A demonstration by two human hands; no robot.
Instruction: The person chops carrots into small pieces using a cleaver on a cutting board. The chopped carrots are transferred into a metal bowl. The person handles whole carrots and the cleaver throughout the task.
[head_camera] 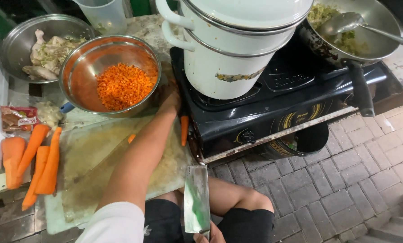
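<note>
Here, left hand (169, 100) at cutting board (98, 157) edge, beside stove (273, 103).

Bright overhead light, sharp, dark edges

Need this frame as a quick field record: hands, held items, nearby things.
left hand: reaches across cutting board, at the rim of the bowl of diced carrot
right hand: grips cleaver, blade pointing away
carrot piece: beside left hand, against stove
peeled carrot pieces: left of board
white pot: on stove

Left arm (138, 162) outstretched, right hand (210, 236) clenched
</note>
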